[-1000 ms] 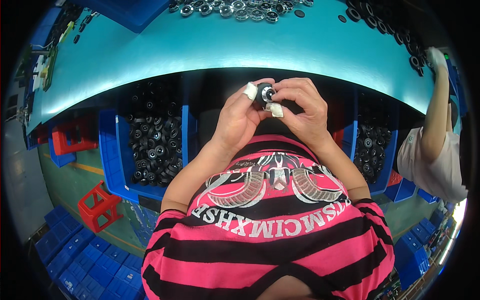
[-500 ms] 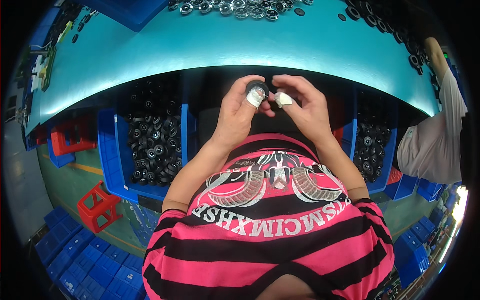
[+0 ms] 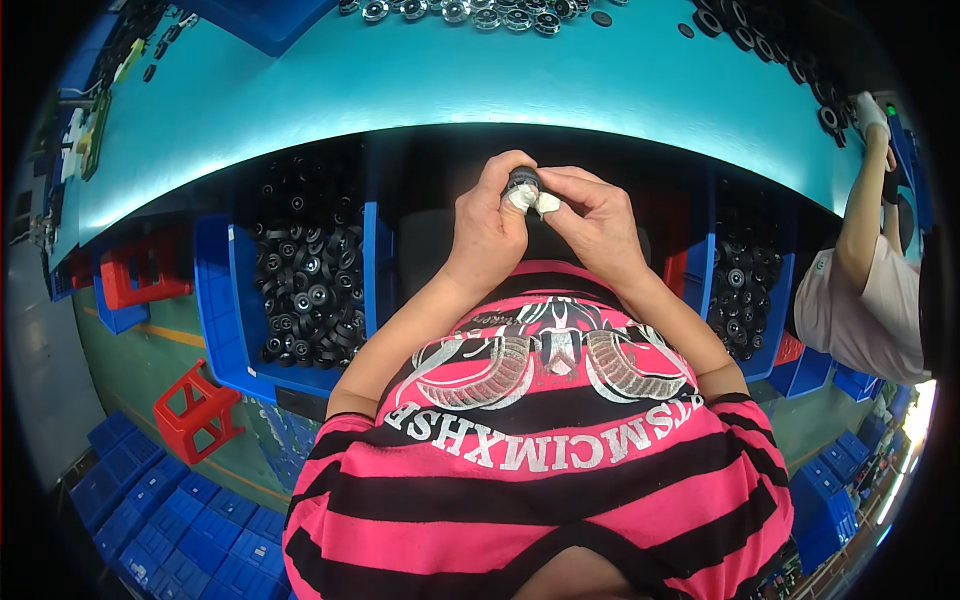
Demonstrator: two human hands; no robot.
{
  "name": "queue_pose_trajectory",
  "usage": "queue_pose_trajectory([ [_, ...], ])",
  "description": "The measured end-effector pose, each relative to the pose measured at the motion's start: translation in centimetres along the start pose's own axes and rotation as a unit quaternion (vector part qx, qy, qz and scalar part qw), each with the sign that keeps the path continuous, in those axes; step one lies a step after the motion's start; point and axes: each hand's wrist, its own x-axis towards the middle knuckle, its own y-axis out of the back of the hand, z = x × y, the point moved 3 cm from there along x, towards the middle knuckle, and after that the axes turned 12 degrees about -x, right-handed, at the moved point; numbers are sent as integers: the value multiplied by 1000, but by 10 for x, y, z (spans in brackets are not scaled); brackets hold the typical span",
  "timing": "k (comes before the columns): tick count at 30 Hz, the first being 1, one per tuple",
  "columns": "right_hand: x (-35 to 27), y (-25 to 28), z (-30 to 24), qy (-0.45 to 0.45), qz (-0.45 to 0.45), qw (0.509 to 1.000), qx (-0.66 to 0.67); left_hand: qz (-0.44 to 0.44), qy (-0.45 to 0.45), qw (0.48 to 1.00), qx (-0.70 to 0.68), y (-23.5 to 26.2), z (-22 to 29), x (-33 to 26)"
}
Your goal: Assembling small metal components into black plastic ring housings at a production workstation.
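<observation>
A small black round part [image 3: 522, 181] with a metal centre sits between both my hands, just below the edge of the teal table [image 3: 420, 80]. My left hand [image 3: 490, 225] wraps around it, with white tape on the thumb. My right hand [image 3: 598, 220] pinches it from the right, a taped fingertip against the part. Both hands are held close together above my pink and black striped shirt.
A blue bin [image 3: 300, 270] full of black round parts stands under the table at left, another [image 3: 740, 290] at right. Metal and black parts [image 3: 470, 12] lie along the table's far edge. Another person's arm [image 3: 865, 200] reaches in at right. A red stool [image 3: 195, 410] stands at lower left.
Both hands have stayed together on the part and shifted slightly, turning it between the fingers. The person at right has moved their arm up toward the table.
</observation>
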Motion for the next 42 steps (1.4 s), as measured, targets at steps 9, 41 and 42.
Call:
queue_pose_trajectory([
  [9,-10,-12,20,-62,-9,998,1,-20,143,979,-143,7,-31,-11],
  [41,-5,-22,52,-218,-65,948,220,-108,221,959,-139,4,-34,-10],
  [42,-5,-24,53,-218,-63,949,219,-111,201,968,-100,5,-35,-11],
])
